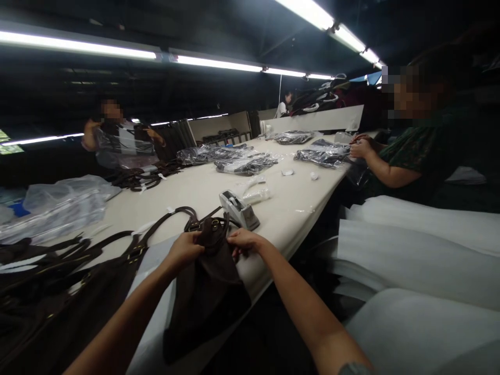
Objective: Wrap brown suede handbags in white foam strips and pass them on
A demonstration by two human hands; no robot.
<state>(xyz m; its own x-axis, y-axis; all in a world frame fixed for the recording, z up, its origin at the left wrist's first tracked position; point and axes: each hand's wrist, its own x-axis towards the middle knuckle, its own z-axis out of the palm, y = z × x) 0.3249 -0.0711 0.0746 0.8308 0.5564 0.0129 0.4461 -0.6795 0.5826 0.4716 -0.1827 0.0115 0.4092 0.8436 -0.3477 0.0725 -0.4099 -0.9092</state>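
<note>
Well forward, left hand (185, 249) and right hand (246, 242); dark bag (216, 263) between

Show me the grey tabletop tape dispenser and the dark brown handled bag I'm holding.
Grey tabletop tape dispenser (242, 213), head view: the side of its body.
Dark brown handled bag (213, 291), head view: the middle of its body.

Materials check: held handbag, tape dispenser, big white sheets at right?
Handbag: dark brown, matte, probably leather or imitation leather, given its soft folds; gold-toned fittings look like metal.
Tape dispenser: likely moulded grey plastic, satin; smooth, rounded body.
White sheets: thin, matte, bending at layered edges; paper, foam or nonwoven, can't tell which.
</note>
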